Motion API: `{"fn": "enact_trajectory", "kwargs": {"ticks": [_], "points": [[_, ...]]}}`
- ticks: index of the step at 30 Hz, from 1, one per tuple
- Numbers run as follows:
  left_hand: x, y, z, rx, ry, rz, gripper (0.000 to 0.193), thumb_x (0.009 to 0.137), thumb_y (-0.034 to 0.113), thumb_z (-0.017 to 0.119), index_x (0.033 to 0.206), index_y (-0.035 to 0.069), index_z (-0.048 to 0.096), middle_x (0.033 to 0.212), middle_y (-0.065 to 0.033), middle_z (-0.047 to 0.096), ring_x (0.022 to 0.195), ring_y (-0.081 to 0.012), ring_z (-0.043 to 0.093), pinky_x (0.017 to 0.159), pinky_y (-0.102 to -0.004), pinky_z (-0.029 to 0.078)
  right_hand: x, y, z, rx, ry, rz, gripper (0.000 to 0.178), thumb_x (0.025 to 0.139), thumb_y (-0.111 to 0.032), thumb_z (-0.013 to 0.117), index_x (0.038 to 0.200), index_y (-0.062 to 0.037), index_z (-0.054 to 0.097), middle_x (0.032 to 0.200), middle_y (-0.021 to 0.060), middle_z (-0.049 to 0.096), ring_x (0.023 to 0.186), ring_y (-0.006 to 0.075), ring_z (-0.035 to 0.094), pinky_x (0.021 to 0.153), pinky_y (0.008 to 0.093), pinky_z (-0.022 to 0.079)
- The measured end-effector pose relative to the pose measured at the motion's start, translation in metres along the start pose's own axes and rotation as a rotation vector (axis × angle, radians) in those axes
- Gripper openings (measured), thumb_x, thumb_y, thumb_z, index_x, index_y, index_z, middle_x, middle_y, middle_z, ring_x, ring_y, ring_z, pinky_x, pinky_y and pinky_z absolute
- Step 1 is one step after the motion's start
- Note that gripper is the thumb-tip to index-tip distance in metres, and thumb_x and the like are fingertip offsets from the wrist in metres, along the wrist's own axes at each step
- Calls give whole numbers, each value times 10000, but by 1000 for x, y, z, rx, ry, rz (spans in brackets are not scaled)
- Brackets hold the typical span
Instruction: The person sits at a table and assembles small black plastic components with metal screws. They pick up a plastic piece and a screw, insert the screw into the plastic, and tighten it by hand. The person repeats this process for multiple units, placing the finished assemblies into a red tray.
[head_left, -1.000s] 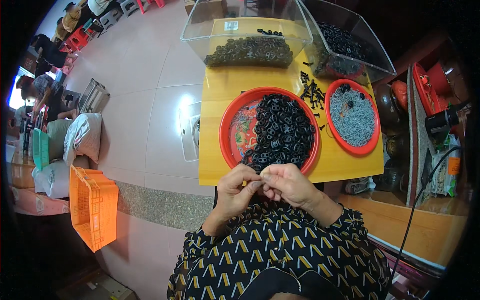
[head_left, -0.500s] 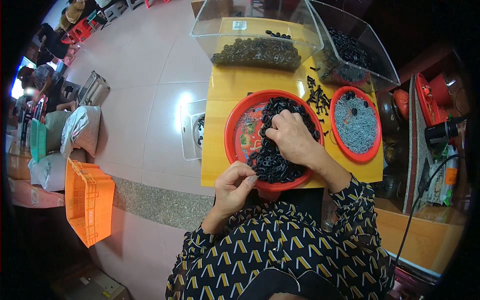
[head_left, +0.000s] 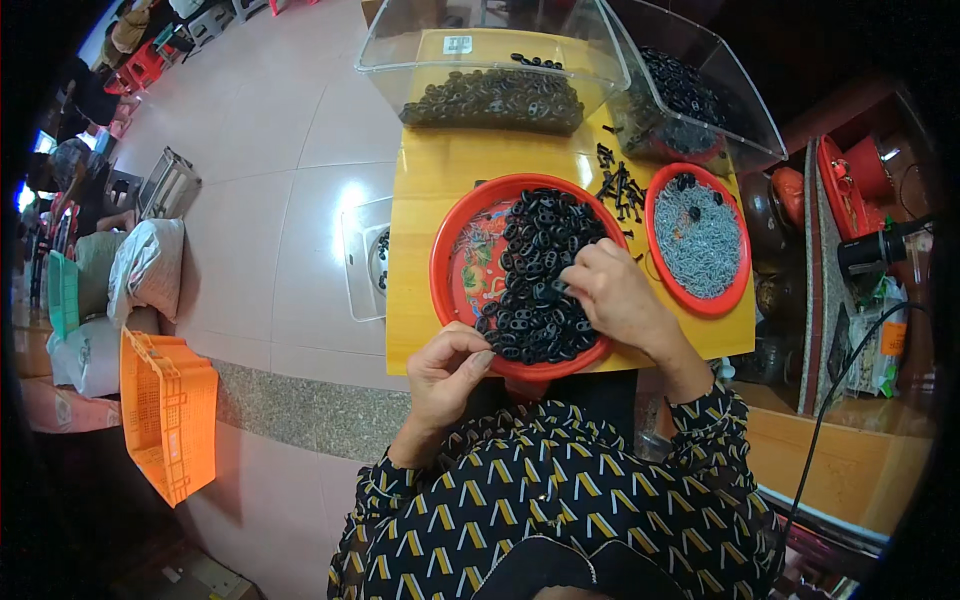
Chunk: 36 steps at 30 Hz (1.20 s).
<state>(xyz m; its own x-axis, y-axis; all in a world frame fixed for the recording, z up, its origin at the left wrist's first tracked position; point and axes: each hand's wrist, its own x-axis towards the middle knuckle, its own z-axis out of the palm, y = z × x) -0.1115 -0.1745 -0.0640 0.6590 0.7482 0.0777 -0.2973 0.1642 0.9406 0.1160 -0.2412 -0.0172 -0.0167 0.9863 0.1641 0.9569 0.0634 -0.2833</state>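
Observation:
A round red basin [head_left: 442, 250] holds a heap of small black oval pieces with two holes [head_left: 545, 240], piled toward its right side. Over the right part of that heap, my right hand [head_left: 625, 300] has thumb and fingers pinched together; what sits at their tips is too small to make out. My left hand [head_left: 448, 372] is closed in a pinch by the near left rim, beside the lowest black pieces. Whatever its fingertips hold is hidden. To the right, a smaller red basin [head_left: 746, 240] contains silver screws [head_left: 700, 250] with a few black pieces on top.
Black bolts [head_left: 622, 190] lie loose on the yellow tabletop [head_left: 415, 300]. Two clear bins [head_left: 490, 100] of black parts stand at its far side. A clear tray [head_left: 365, 290] and an orange crate [head_left: 172, 410] are left. A black cable [head_left: 835, 390] hangs at right.
My right hand has drawn back from the middle of the heap toward the basin's right side. The left hand keeps its pinch by the rim. The whole view has shifted slightly.

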Motion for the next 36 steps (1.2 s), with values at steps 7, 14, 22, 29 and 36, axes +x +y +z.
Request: {"fn": "enact_trajectory", "kwargs": {"ticks": [7,14,22,29,36], "points": [[-1,-1,0,-59,9,-10,39,760,-46,566,797,-37,556,800,-65,532,722,-115,498,653,-221,406,-1,2,-9,121,133,24,135,658,-5,611,789,-26,584,737,84,502,751,255,485,676,336,408],[1,-1,-1,-111,-13,-20,46,772,-32,565,816,-36,554,796,-63,526,691,-104,499,629,-214,413,4,-6,0,90,140,-2,169,648,21,595,809,-28,584,737,93,497,742,259,488,666,343,411],[0,-2,-1,-135,0,-38,42,776,-26,566,814,-35,552,795,-59,520,690,-101,499,624,-214,415,15,-6,19,16,114,-44,80,654,-11,514,714,-49,552,715,105,463,730,271,465,649,375,376],[1,2,5,-136,59,-91,69,779,17,572,814,-31,537,758,-65,516,637,-126,490,576,-236,395,9,-9,10,230,165,36,51,694,-24,552,739,-15,531,726,103,491,738,276,491,673,372,397],[8,11,27,-508,30,-275,63,821,62,546,850,11,524,694,-13,494,605,-96,456,555,-228,365,-15,-55,-8,1167,-2,466,66,816,-20,525,870,-20,487,734,3,506,677,60,519,584,191,429]]}}
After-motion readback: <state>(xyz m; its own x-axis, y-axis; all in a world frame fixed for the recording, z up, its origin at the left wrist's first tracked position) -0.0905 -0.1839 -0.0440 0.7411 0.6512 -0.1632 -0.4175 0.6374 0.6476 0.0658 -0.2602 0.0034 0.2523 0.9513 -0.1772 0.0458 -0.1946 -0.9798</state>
